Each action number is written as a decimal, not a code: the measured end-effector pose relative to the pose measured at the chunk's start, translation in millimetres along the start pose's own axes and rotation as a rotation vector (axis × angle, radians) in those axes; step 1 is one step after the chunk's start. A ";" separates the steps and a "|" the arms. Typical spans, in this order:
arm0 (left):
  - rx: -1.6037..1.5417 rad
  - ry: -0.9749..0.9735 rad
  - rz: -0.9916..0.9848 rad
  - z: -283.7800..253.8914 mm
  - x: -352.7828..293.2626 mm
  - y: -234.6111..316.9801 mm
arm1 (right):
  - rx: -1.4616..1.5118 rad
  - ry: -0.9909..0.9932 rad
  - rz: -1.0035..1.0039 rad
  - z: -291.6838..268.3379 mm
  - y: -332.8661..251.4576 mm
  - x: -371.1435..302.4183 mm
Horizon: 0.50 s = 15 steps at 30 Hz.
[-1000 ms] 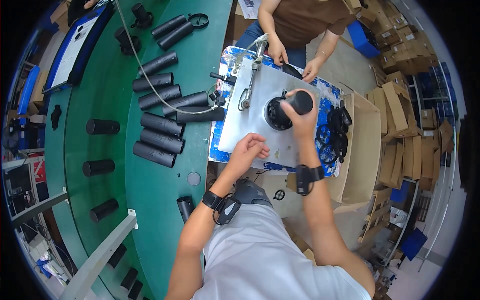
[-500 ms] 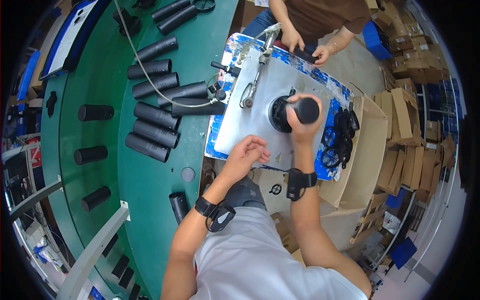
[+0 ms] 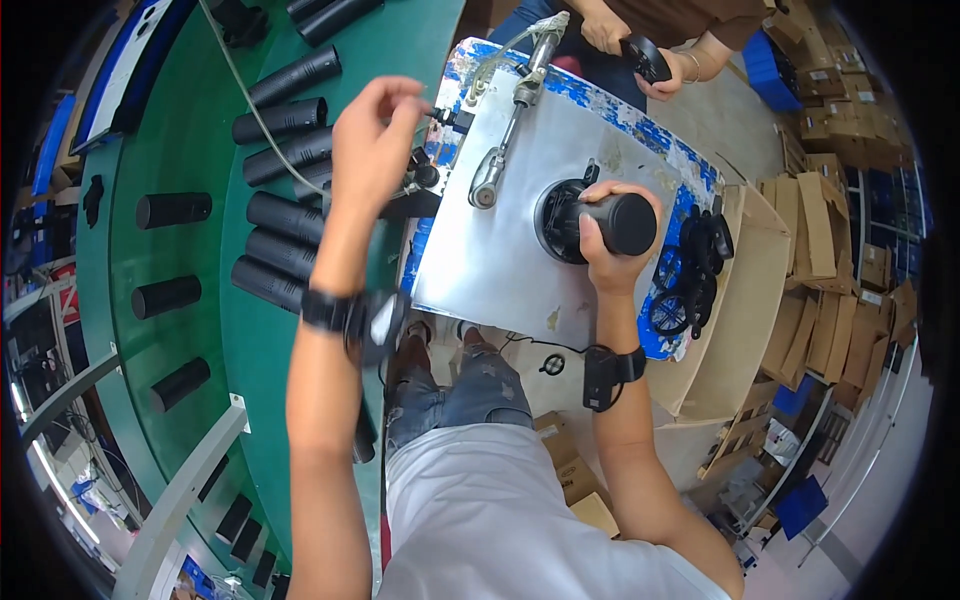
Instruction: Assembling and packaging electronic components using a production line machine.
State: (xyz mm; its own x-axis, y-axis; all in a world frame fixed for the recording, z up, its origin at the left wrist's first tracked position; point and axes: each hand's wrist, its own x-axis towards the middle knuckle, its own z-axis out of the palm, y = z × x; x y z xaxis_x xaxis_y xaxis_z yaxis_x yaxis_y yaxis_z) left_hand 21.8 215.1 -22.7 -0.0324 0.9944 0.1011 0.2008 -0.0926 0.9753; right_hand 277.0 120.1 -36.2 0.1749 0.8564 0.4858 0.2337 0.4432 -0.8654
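My right hand (image 3: 618, 235) is wrapped round a black cylinder (image 3: 634, 222). Its lower end meets a black round base (image 3: 552, 222) on the metal plate (image 3: 480, 262) of the small table. On the left, my left hand (image 3: 375, 145) is raised, thumb and fingers closed on the end of a black lever handle (image 3: 441, 116) at the table's left edge. The fingertips partly cover that handle. Between my hands, a pneumatic cylinder with a metal rod (image 3: 512, 135) lies slanted above the plate.
Several black tubes (image 3: 290, 165) lie on the green bench (image 3: 255, 400) at left. Black ring-shaped parts (image 3: 690, 270) are heaped on the table's right edge, beside an open wooden box (image 3: 730, 310). Across the table, another person's hands (image 3: 668, 78) hold a black round part (image 3: 645, 58).
My left hand has moved from the plate's front edge up and left to the lever handle. My right hand stays on the cylinder. The other person's black part has been turned.
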 end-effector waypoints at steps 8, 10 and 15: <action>0.808 -0.229 -0.049 26.6 39.7 -56.6 | 0.012 -0.093 0.000 -10.2 5.0 0.8; 0.849 -0.216 -0.112 24.0 40.5 -54.5 | 0.032 -0.090 0.003 -8.4 3.4 1.6; 0.768 -0.179 -0.103 21.6 38.7 -64.4 | 0.041 -0.113 -0.020 -8.3 3.1 1.8</action>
State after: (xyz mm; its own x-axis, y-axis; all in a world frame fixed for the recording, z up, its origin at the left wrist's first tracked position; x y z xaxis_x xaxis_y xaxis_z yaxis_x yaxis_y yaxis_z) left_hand 28.8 260.7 -85.9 0.0571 0.9952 -0.0790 0.8267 -0.0027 0.5627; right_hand 286.0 120.8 -37.0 0.0614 0.8707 0.4879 0.1961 0.4688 -0.8613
